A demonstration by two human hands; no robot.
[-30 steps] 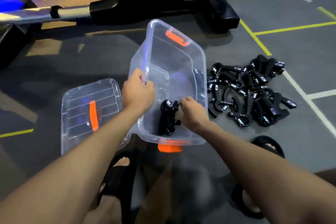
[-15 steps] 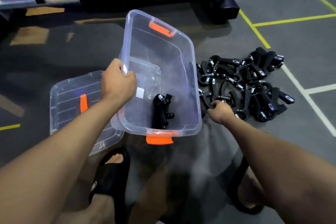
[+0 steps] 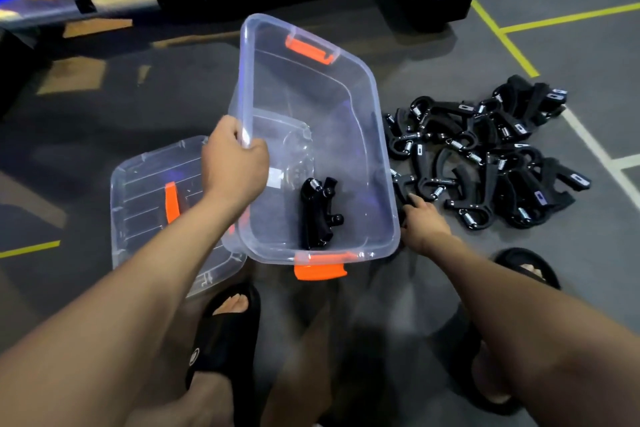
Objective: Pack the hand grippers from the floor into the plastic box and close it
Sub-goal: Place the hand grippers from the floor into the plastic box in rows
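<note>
Right hand [image 3: 420, 222] has reached the hand grippers [image 3: 491, 156] (box [image 3: 377, 135] held).

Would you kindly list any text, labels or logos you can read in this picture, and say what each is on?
No text is readable.
Small labels on the hand grippers: too small to read.
White sticker on the plastic box: blurred.
Round logo on the left sandal: illegible.

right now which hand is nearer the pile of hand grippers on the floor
Right. The right hand reaches the near edge of the pile of hand grippers; the left hand grips the plastic box rim on its far side.
</note>
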